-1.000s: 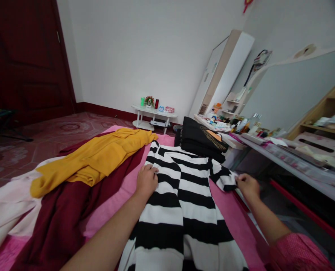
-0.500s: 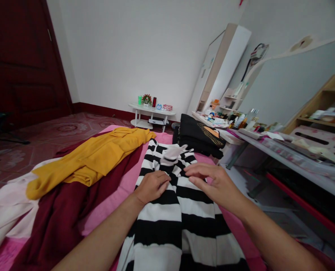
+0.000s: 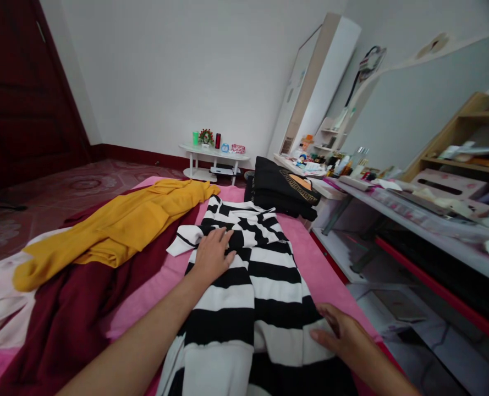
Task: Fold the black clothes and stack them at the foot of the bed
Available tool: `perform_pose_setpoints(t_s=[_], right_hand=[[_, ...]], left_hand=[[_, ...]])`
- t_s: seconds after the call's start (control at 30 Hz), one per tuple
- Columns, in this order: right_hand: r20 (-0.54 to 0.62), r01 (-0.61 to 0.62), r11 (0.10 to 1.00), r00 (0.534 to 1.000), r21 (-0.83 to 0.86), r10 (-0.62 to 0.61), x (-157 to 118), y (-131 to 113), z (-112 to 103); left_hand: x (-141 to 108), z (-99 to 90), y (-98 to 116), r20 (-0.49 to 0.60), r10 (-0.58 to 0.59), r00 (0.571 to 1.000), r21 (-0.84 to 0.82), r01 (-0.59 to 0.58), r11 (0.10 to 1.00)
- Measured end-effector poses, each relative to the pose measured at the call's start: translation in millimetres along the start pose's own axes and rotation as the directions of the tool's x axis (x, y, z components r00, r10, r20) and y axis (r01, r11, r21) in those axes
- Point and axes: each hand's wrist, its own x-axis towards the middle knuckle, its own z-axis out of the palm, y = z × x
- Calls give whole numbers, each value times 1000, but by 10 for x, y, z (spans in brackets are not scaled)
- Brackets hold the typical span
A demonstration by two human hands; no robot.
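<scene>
A black and white striped garment (image 3: 275, 280) lies lengthwise in front of me on a pink cloth (image 3: 297, 236). Across its upper part rests my left hand (image 3: 214, 254), fingers spread on the fabric, beside a striped flap that sticks out to the left. Lower down, my right hand (image 3: 337, 330) is at the garment's right edge with thumb and fingers apart and nothing between them.
Left of the stripes lie a yellow garment (image 3: 124, 223) and a dark red one (image 3: 75, 308). Folded black clothes (image 3: 281, 190) sit beyond. A cluttered desk (image 3: 434, 214) stands at right, and a low white table (image 3: 211, 153) by the wall.
My right hand has moved down and right along the garment. My left hand has shifted slightly left with its fingers more spread. The striped flap now extends left, and the top lies flatter.
</scene>
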Motion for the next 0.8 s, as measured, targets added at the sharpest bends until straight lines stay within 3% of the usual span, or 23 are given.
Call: perform_pose_setpoints(t_s=[0.2,0.33,0.47,0.6,0.8], right_hand=[[44,24,984,999,174,-32,11,-271,84],[83,15,955,996,295,-41,27,-436,92],[96,18,926,994,378,-58,45,-620,178],[161,-9,892,984,453,-72,52,-843,334],[159,-19,889,985,457,-61,69,-1109,552]], left_hand=[[91,24,-1,62,-57,996,-32,59,998],[352,-74,-64,137,-84,987,-97,98,990],[790,-316,-175,49,-122,991,-141,127,982],[1183,-640,-233,-64,-95,993,-186,81,979],[1416,-1017,-346,-193,5,981,-170,-38,985]])
